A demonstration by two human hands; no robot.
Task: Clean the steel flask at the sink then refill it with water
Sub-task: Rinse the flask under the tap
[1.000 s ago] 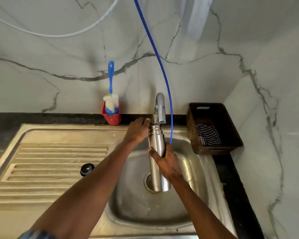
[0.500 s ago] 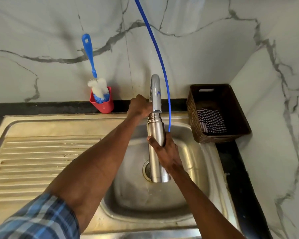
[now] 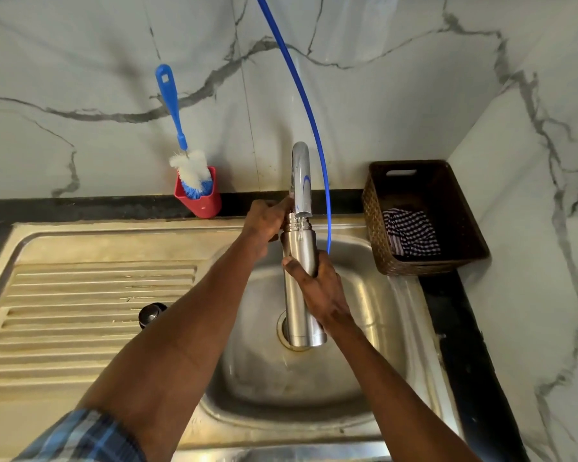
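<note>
The steel flask [image 3: 300,295] stands upright over the drain of the sink basin [image 3: 374,328], its open threaded mouth right under the spout of the chrome tap [image 3: 301,175]. A thin stream of water falls from the spout onto the flask's mouth. My right hand [image 3: 317,288] is wrapped around the flask's middle from the right. My left hand [image 3: 269,220] reaches behind the flask's neck to the base of the tap, fingers curled there; what they grip is hidden. The flask's black cap [image 3: 151,313] lies on the draining board.
A blue-handled bottle brush [image 3: 181,138] stands in a red holder [image 3: 201,201] against the marble wall. A blue tube [image 3: 306,105] hangs down beside the tap. A dark wicker basket [image 3: 447,208] with a checked cloth [image 3: 409,233] sits right of the sink.
Water now runs from the tap onto the flask. My left hand has shifted from the flask's top to behind the tap's base. The view has moved closer.
</note>
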